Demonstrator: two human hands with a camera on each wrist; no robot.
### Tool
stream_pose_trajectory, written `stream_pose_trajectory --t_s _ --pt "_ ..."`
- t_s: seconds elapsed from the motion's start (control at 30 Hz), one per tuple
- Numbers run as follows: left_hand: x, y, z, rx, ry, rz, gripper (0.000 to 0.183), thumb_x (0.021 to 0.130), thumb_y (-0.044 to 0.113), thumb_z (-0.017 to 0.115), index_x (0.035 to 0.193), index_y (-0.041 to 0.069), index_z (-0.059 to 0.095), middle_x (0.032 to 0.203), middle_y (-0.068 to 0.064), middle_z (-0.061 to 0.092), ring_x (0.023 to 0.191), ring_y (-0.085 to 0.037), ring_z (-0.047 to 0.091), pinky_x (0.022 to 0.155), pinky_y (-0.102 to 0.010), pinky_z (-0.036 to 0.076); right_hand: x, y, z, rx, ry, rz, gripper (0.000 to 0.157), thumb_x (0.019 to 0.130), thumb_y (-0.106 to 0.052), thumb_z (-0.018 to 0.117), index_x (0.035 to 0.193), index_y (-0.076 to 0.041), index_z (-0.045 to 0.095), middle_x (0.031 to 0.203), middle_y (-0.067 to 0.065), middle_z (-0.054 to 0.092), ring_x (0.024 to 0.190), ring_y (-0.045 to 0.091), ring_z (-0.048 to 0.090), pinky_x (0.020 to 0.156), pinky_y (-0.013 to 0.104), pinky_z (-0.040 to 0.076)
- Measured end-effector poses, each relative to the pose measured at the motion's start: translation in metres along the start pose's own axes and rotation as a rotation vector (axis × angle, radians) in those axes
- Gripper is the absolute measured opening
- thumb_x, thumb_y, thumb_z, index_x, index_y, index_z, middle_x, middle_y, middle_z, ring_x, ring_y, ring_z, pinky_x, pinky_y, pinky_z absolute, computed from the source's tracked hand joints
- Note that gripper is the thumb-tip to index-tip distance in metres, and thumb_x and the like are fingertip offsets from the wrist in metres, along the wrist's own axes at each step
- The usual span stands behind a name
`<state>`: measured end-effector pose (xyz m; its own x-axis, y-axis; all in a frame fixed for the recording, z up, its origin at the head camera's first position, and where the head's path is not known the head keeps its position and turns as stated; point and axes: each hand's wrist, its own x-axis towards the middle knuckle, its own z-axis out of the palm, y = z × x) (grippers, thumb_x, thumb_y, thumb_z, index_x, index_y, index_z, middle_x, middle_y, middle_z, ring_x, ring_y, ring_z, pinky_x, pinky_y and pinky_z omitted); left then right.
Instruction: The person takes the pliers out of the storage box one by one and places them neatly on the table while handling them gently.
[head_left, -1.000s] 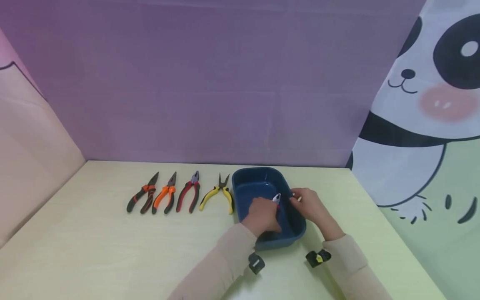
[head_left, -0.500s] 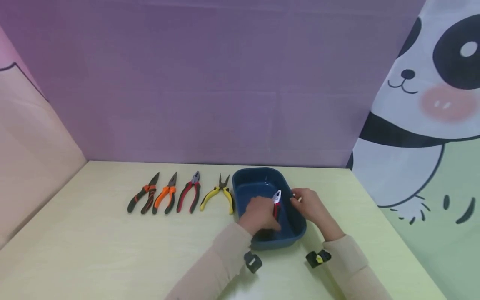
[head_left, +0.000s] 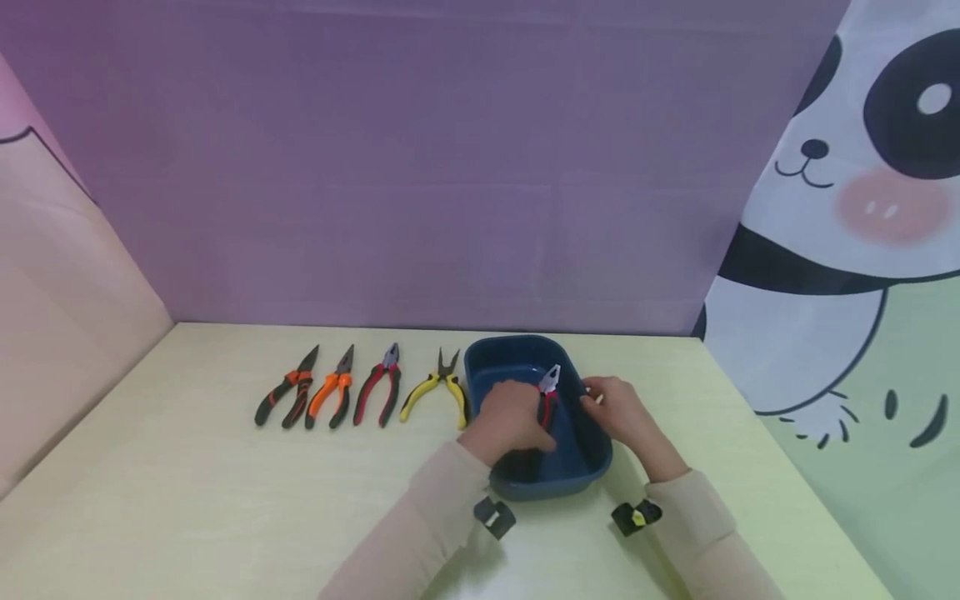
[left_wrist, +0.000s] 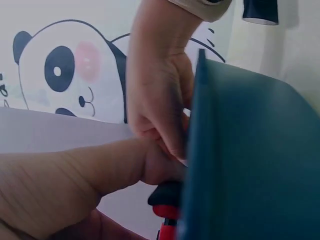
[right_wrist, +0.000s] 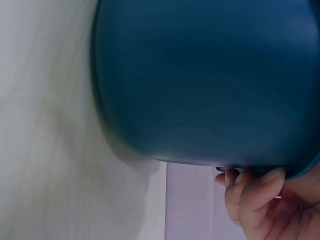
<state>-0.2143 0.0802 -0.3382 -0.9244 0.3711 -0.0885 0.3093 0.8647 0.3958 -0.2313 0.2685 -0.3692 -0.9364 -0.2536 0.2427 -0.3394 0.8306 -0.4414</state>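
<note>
A pair of pliers (head_left: pixel 547 408) with red and black handles and a pale metal head is inside a blue plastic basin (head_left: pixel 592 458). My left hand (head_left: pixel 510 421) reaches into the basin and grips these pliers by the handles; most of its fingers are hidden. In the left wrist view the thumb lies near a red and black handle (left_wrist: pixel 167 207), partly behind the basin wall (left_wrist: pixel 250 150). At the basin's right side, my right hand (head_left: pixel 618 408) pinches the rim. Its curled fingers (right_wrist: pixel 252 200) show at the basin's edge in the right wrist view.
Left of the basin, several pliers lie in a row on the pale table (head_left: pixel 225 500): yellow-handled pliers (head_left: pixel 427 387), red and black pliers (head_left: pixel 367 392), orange pliers (head_left: pixel 322 396) and black and orange pliers (head_left: pixel 281 396). A purple backdrop (head_left: pixel 435 167) stands behind.
My left hand has shifted left and slightly away from me inside the basin, bringing the pliers along, so more of their handles shows. The right hand and basin have stayed in place.
</note>
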Motion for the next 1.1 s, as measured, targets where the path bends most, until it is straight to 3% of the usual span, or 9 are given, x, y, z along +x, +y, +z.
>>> stream_pose_trajectory --t_s 0.57,0.93,1.1 --pt "-0.013 -0.005 -0.025 0.006 -0.012 0.011 0.034 0.071 0.039 0.080 0.067 0.011 0.060 0.068 -0.001 0.058 0.077 -0.020 0.051 0.071 -0.033 0.044 0.002 0.001 0.000 -0.020 -0.014 0.016 0.025 0.083 -0.001 0.058 0.105 0.011 0.063 0.074 0.014 0.066 0.063 0.019 0.059 0.059 0.035 0.049" --pt "-0.016 -0.016 -0.034 0.004 -0.005 0.020 0.040 0.070 0.042 0.081 0.082 0.009 0.062 0.072 -0.001 0.057 0.075 -0.019 0.050 0.063 -0.029 0.043 0.000 -0.002 -0.001 -0.010 -0.007 0.016 0.025 0.083 0.000 0.058 0.104 0.012 0.062 0.074 0.014 0.066 0.060 0.017 0.057 0.058 0.034 0.048" --pt "-0.020 -0.023 -0.038 -0.024 0.009 0.005 0.037 0.070 0.039 0.080 0.076 0.008 0.061 0.068 -0.001 0.056 0.071 -0.019 0.051 0.058 -0.029 0.043 0.001 -0.001 0.000 -0.011 0.000 0.014 0.026 0.083 0.000 0.058 0.105 0.013 0.062 0.074 0.014 0.066 0.059 0.016 0.057 0.057 0.033 0.048"
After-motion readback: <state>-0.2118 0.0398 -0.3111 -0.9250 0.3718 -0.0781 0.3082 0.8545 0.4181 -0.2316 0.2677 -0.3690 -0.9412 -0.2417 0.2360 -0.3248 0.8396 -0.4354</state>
